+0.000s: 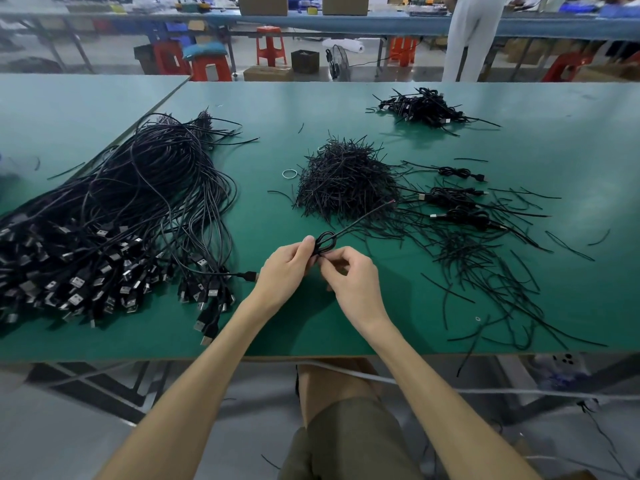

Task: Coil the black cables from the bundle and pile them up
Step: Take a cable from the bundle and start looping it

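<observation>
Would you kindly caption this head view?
Left hand and right hand coil a black cable beside the bundle.

We see a green table [346, 323] w/ a 2nd table [69, 105] butted on its L. Mid-table: heap of short black ties [346, 181], w/ loose ties [485, 265] scattered to the R, down to the front edge. White ring [289, 174] lies just L of the heap, not touching. Bg floor: red stool [271, 46], another stool [211, 69] w/ a teal cushion [204, 50], a black box [304, 61], a fan [338, 62] beside it, a flat carton [268, 73]. Long blue bench [398, 24] across the back carries 2 cartons [263, 4]. Person in white [471, 36] stands at it, R side.
</observation>
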